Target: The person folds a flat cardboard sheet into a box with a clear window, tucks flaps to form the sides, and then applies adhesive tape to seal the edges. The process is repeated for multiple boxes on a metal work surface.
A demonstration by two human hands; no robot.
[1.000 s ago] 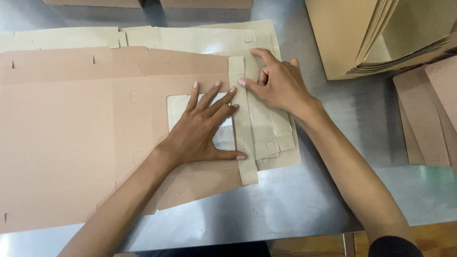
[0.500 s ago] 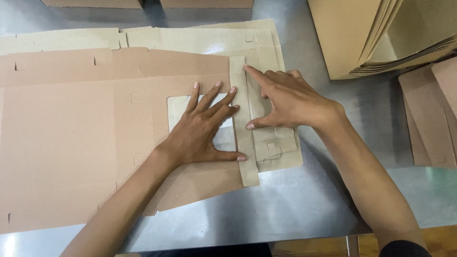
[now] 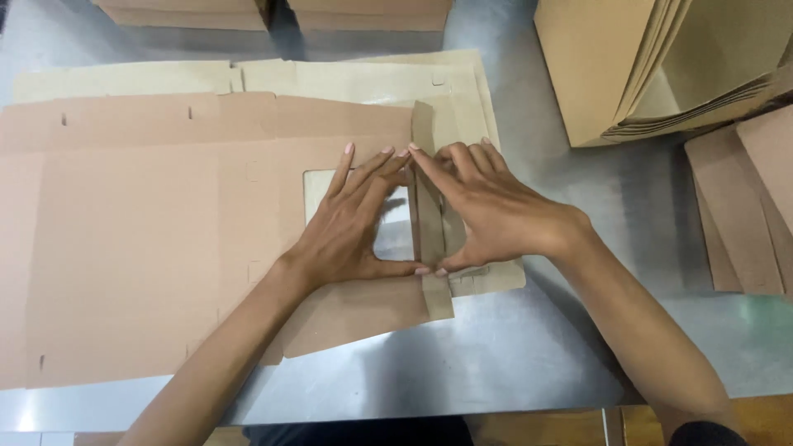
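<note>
Slid leftward, right hand (image 3: 496,211) meets left hand (image 3: 355,223), both spread flat on cardboard blank (image 3: 149,239).

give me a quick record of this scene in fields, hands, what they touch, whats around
surface: metal table
left hand: flat, fingers spread, pressing on the flat cardboard sheet at its window cutout
right hand: flat, pressing on the narrow side flap beside the cutout
hands: thumb tips and fingertips meet or nearly meet
under the sheet: paler cardboard sheets
right of the hands: stack of folded cardboard, more brown sheets at the edge
holding: neither hand grips anything
</note>
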